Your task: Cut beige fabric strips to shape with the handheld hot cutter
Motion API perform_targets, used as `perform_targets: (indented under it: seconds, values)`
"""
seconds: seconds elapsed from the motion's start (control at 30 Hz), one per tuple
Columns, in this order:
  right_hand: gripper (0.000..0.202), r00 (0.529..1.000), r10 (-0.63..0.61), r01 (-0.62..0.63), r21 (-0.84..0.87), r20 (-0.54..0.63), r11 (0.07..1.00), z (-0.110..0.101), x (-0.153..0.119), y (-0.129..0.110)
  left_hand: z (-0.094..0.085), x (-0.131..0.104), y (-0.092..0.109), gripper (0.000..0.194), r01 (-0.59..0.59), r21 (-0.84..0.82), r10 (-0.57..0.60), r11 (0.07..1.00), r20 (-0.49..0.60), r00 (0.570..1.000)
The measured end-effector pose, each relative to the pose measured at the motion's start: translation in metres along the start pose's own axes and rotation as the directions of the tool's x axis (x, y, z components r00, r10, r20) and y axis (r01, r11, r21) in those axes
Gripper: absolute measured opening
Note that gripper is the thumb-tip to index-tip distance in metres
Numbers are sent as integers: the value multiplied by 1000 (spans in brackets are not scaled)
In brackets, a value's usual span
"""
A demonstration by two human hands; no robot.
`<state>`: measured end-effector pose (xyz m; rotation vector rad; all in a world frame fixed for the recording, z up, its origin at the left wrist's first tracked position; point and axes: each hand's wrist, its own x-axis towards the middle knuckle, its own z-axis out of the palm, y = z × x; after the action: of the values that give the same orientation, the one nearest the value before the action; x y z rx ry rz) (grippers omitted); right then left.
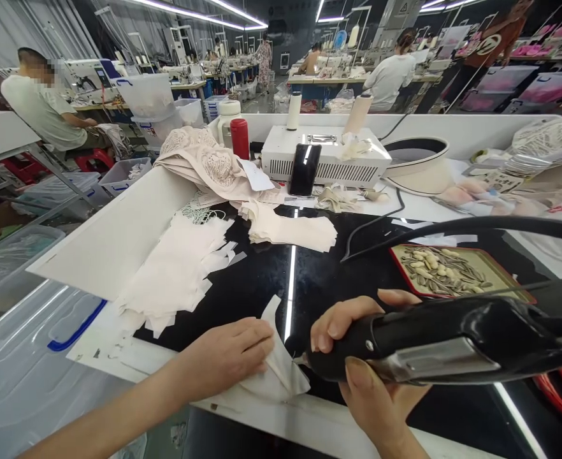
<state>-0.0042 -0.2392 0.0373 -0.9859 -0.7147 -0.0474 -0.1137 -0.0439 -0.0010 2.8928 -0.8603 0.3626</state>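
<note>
Judging by how things are lying, the work is standing partway through a batch: one pale fabric piece [285,366] is being handled at the near edge of the bench [262,287], while a larger pile of pale pieces [171,274] is lying to the left and a smaller stack [295,231] is resting farther back. Which of these is finished and which is waiting, I cannot tell; the piece in hand seems not yet done, since both hands are attending to it. Beyond the piles, a heap of lacy beige cups [204,159] is sitting near a white box [329,153]. The left hand [243,350] is lying over the piece's left side, its fingers bending and pressing the fabric down; whether they are also pinching it is hidden. The piece is reaching out beyond those fingers, with one narrow end pointing away and a folded-looking part pointing right. The right hand [369,395] is grasping a black handheld tool [429,344], fingers wrapping around its front and thumb beneath, with the slim tip pointing at the piece's right edge, touching or just beside it.
</note>
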Motion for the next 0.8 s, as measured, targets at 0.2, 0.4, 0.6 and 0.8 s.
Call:
perform_targets:
  seconds: [0.2, 0.4, 0.6, 0.8]
  values:
    - [50, 1000, -2, 2, 3, -4, 1000, 1, 0, -1, -1, -1, 3, 42, 25, -28, -26, 999, -18, 999]
    - [50, 1000, 3, -3, 6, -14, 1000, 0, -1, 0, 0, -2, 11, 48, 44, -17, -44, 999, -14, 999]
    - [47, 999, 19, -19, 15, -38, 1000, 4, 2, -4, 6, -4, 14, 42, 70, -43, -71, 997, -24, 997]
    - [46, 998, -7, 10, 51, -67, 999, 9, 11, 2, 9, -5, 15, 43, 69, -50, -72, 996, -53, 996]
